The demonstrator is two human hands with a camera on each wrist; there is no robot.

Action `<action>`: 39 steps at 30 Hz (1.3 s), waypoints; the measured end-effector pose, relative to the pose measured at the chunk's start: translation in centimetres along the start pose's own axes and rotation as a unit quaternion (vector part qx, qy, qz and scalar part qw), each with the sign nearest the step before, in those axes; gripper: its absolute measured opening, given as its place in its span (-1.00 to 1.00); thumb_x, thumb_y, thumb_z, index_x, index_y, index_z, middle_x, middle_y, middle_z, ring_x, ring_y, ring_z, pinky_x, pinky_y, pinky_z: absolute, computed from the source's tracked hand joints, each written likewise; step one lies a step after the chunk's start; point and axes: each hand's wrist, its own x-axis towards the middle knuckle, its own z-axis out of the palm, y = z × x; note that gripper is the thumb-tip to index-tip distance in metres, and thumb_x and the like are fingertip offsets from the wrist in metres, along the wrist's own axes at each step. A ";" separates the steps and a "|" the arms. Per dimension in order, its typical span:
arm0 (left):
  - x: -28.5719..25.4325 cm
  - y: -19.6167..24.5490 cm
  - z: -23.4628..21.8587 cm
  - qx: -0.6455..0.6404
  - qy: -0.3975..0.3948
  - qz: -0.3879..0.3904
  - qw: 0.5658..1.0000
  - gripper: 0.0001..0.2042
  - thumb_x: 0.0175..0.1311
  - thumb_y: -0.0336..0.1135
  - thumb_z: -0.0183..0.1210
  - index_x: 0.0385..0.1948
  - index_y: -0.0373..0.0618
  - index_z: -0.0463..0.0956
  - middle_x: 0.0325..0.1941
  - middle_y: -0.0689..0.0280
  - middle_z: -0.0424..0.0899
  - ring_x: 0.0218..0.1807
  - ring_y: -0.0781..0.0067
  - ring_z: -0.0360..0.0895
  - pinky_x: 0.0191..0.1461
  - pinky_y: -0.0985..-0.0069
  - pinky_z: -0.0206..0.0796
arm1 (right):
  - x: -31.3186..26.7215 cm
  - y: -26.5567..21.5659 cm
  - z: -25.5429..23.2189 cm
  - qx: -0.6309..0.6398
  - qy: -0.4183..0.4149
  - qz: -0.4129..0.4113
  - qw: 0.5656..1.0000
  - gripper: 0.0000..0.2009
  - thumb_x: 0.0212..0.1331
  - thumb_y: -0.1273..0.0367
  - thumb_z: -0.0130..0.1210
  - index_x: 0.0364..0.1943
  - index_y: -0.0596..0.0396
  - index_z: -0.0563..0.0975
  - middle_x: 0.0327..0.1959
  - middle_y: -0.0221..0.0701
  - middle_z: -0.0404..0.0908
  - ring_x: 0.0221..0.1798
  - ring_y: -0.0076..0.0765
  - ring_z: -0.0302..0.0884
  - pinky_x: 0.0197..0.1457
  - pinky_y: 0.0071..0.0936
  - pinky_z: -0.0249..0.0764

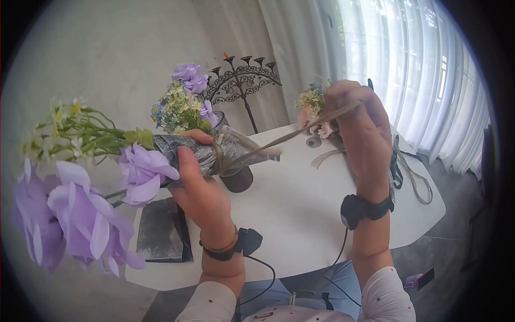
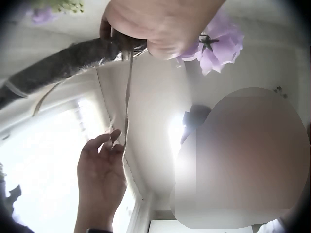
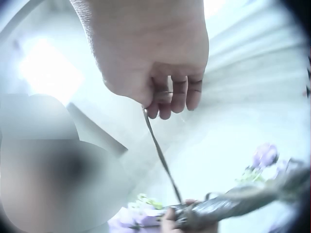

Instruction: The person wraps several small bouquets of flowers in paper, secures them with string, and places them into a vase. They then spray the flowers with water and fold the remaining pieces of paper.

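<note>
My left hand grips a bouquet by its stems, which are wrapped in crinkled dark grey paper. Large lilac roses and small white daisies point left from the hand. A thin tan ribbon circles the wrapping just past the left thumb. My right hand, raised to the right, pinches the ribbon's free length and stretches it taut. In the right wrist view the ribbon runs straight from the right fingertips to the wrapped stems. The left wrist view shows the left hand around the wrapping.
On the white table lies a dark folded sheet at left. Behind the bouquet are a dark cup and more lilac flowers. A black candelabra stands behind. Pink flowers and loose ribbon are at right.
</note>
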 end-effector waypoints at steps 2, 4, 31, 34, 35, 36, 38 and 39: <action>-0.3 -0.1 0.1 -0.001 -0.015 -0.003 1.000 -0.76 0.42 -0.25 -0.19 -0.15 -0.28 0.25 -0.22 0.16 0.47 -0.12 0.37 0.41 0.05 0.34 0.28 | 0.0 -1.5 3.2 0.191 0.121 -0.020 0.974 -0.79 0.33 0.34 -0.05 -0.26 0.25 0.48 -0.40 -0.29 0.58 -0.36 -0.38 0.52 -0.27 -0.53 0.42; -0.4 -0.1 0.4 -0.103 -0.011 -0.056 0.993 -0.71 0.45 -0.18 -0.21 -0.11 -0.27 0.28 -0.19 0.17 0.48 -0.05 0.37 0.41 0.10 0.35 0.26 | -0.3 -1.9 2.4 0.258 -0.022 -0.006 0.966 -0.80 0.33 0.36 -0.06 -0.29 0.24 0.47 -0.40 -0.28 0.57 -0.34 -0.37 0.54 -0.26 -0.52 0.43; 0.6 0.7 -1.2 -0.395 0.057 -0.123 0.909 -0.66 0.37 -0.06 -0.13 -0.18 -0.20 0.33 -0.24 0.25 0.45 -0.08 0.38 0.38 0.08 0.38 0.20 | 0.2 1.7 -1.2 0.108 -0.002 0.167 0.980 -0.80 0.34 0.32 -0.07 -0.24 0.20 0.48 -0.37 -0.36 0.54 -0.39 -0.56 0.52 -0.41 -0.65 0.42; 0.5 0.3 -1.2 -0.368 -0.143 -0.110 0.912 -0.73 0.33 -0.17 -0.12 -0.21 -0.22 0.32 -0.38 0.24 0.48 -0.28 0.42 0.41 -0.12 0.43 0.26 | 0.4 1.0 -1.4 0.123 0.052 0.146 0.980 -0.80 0.35 0.31 -0.08 -0.22 0.17 0.47 -0.39 -0.37 0.53 -0.44 -0.59 0.49 -0.46 -0.66 0.39; 0.0 0.3 -0.5 -0.259 -0.119 -0.097 0.954 -0.75 0.31 -0.21 -0.11 -0.21 -0.24 0.32 -0.44 0.24 0.48 -0.35 0.44 0.41 -0.20 0.45 0.26 | 0.4 0.9 -1.1 0.116 0.092 0.137 0.979 -0.79 0.35 0.30 -0.09 -0.16 0.18 0.45 -0.45 -0.39 0.53 -0.54 -0.63 0.43 -0.56 -0.68 0.34; -0.3 0.4 -0.1 -0.145 -0.094 -0.083 0.981 -0.77 0.29 -0.26 -0.11 -0.21 -0.25 0.32 -0.51 0.24 0.48 -0.43 0.46 0.40 -0.27 0.47 0.26 | 0.3 0.7 -1.1 0.116 0.091 0.137 0.979 -0.79 0.35 0.30 -0.09 -0.16 0.18 0.45 -0.45 -0.39 0.53 -0.54 -0.63 0.43 -0.56 -0.68 0.34; -0.7 0.4 0.5 -0.087 -0.105 -0.088 0.987 -0.80 0.25 -0.33 -0.08 -0.21 -0.26 0.31 -0.52 0.22 0.48 -0.46 0.47 0.40 -0.29 0.54 0.25 | 0.2 0.3 -1.1 0.130 0.049 0.131 0.982 -0.77 0.34 0.31 -0.07 -0.13 0.19 0.50 -0.51 -0.42 0.53 -0.63 -0.69 0.35 -0.63 -0.69 0.27; -1.2 0.6 1.3 -0.067 -0.116 -0.077 0.988 -0.83 0.23 -0.37 -0.06 -0.23 -0.26 0.31 -0.52 0.23 0.48 -0.45 0.49 0.41 -0.29 0.56 0.24 | 0.1 -0.1 -0.8 0.130 0.049 0.131 0.982 -0.77 0.34 0.31 -0.07 -0.13 0.19 0.50 -0.51 -0.42 0.53 -0.63 -0.69 0.35 -0.63 -0.69 0.27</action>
